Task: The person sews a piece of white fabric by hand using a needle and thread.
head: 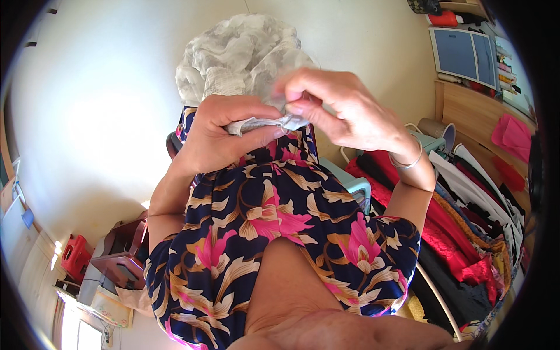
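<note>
My left hand [218, 131] pinches a folded edge of thin whitish cloth [249, 126] between thumb and fingers, at chest height. A fine loop of thread [285, 129] shows at that edge. My right hand [350, 107] is at the cloth's right end, thumb beside the fabric and fingers bent inward. Its fingertips are blurred, so whether they grip anything is unclear. Beyond both hands, a bunched sheer grey-white garment [245, 48] with a gathered, shirred part [224, 81] lies heaped over my lap. Part of it is hidden behind my fingers.
Clothes on a rack [459, 227] crowd the right side, near a pale green chair or stool [350, 179]. A wooden cabinet [468, 113] carries a blue-panelled box [459, 54] and bottles. At left are a red plastic stool [75, 258] and dark wooden furniture [124, 258].
</note>
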The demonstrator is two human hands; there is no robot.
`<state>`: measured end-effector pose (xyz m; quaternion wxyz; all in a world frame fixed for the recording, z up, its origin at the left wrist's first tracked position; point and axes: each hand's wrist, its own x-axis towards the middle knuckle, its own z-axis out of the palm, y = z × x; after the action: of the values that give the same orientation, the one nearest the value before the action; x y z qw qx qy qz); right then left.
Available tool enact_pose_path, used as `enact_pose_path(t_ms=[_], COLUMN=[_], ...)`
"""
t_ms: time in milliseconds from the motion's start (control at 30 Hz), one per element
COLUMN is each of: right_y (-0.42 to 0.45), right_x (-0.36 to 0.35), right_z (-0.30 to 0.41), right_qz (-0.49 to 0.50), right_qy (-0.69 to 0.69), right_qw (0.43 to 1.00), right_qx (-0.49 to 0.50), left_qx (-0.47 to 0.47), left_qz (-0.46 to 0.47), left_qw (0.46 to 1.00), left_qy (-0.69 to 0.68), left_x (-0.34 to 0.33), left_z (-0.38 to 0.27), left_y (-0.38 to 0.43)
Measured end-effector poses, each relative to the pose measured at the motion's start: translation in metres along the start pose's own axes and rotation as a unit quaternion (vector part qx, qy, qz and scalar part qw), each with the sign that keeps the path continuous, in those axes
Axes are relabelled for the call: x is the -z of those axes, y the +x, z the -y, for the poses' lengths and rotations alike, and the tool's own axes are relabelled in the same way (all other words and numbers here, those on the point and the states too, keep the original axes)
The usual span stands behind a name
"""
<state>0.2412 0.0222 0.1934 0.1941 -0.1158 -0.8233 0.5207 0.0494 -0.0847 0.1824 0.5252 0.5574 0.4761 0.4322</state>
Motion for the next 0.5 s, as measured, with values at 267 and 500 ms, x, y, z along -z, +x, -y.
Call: enact_pose_path(t_ms=[267,500], right_y=[-0.021,-0.024], right_x=[-0.003,-0.009], right_z=[0.016,0.015], right_qz=[0.012,-0.029], right_qy=[0.009,-0.006], right_qw=[0.993,0.994], right_qx=[-0.113,-0.105], left_qx=[-0.013,-0.027], left_qz=[-0.027,-0.024], left_qw=[0.999,0.998], left_qy=[0.039,0.06], left_x=[0.007,0.007], left_z=[0.003,0.004], left_y=[0.0,0.003])
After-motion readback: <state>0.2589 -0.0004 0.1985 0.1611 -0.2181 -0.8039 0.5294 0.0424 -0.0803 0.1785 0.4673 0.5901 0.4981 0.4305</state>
